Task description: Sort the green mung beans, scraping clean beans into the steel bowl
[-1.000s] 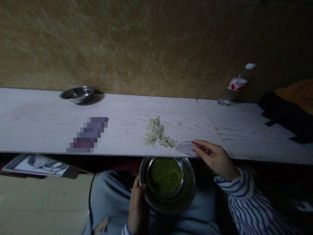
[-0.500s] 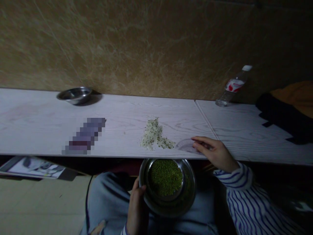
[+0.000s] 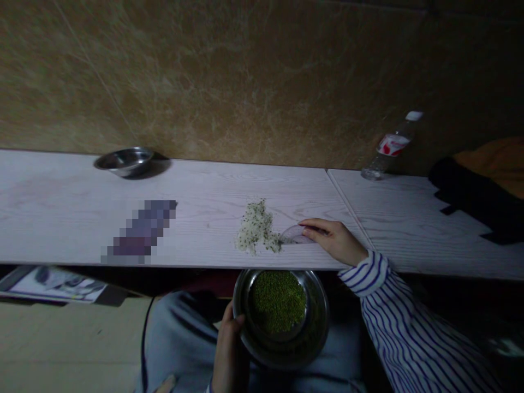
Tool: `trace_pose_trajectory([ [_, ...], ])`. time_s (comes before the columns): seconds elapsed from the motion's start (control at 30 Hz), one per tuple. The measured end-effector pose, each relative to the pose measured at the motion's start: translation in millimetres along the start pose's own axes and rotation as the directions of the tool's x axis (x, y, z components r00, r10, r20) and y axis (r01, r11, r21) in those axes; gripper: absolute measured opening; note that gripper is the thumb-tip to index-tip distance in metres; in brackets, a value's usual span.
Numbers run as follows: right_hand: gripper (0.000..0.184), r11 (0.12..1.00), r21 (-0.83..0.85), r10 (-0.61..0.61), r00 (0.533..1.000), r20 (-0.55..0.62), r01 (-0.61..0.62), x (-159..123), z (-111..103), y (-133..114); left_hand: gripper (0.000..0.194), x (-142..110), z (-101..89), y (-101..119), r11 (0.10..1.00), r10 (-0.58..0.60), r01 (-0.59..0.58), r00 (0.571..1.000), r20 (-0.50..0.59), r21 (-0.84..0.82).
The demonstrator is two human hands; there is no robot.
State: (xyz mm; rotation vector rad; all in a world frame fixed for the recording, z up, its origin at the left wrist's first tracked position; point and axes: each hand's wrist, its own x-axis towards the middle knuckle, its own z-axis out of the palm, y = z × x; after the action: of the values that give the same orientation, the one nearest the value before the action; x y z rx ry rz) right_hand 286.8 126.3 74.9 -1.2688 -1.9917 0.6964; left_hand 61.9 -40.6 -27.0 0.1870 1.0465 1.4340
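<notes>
My left hand [image 3: 227, 346] grips the left rim of a metal bowl [image 3: 282, 355] below the table's front edge, over my lap. Green beans [image 3: 278, 303], which look like mung beans, cover its bottom. Above the tabletop, the thumb and fingers of my right hand [image 3: 336, 240] pinch a clear plastic protractor [image 3: 295, 233]. Its left end touches the right side of a pile of white grains [image 3: 256, 226], which look like rice, with green bits mixed through.
An empty-looking metal bowl [image 3: 125, 162] sits at the back left of the white table [image 3: 204, 185]. A pixelated flat item [image 3: 143, 229] lies in front of it. At the back right stand a plastic bottle [image 3: 391, 144] and a dark and orange cloth item [image 3: 478, 191].
My right hand has moved left with the protractor, pressing the pile's right tail inward. My left hand and the bowl of beans stay nearly in place.
</notes>
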Motion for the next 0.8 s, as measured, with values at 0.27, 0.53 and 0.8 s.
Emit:
trace_pose_trajectory([
  [0.27, 0.028, 0.999, -0.013, 0.035, 0.984, -0.177, -0.038, 3, -1, 9, 0.037, -4, 1.7, 3, 0.999, -0.011, 0.011, 1.000, 0.010, -0.037],
  [0.53, 0.029, 0.998, 0.004, 0.057, 0.993, -0.101, -0.057, -4, 7, 1, 0.040, -4, 4.1, 4, 1.000, -0.011, 0.011, 1.000, -0.002, -0.006],
  [0.8, 0.031, 0.997, -0.011, 0.075, 0.996, -0.050, -0.076, -15, 5, -11, 0.044, -6, 3.1, 3, 1.000, -0.003, 0.002, 1.000, 0.019, 0.012],
])
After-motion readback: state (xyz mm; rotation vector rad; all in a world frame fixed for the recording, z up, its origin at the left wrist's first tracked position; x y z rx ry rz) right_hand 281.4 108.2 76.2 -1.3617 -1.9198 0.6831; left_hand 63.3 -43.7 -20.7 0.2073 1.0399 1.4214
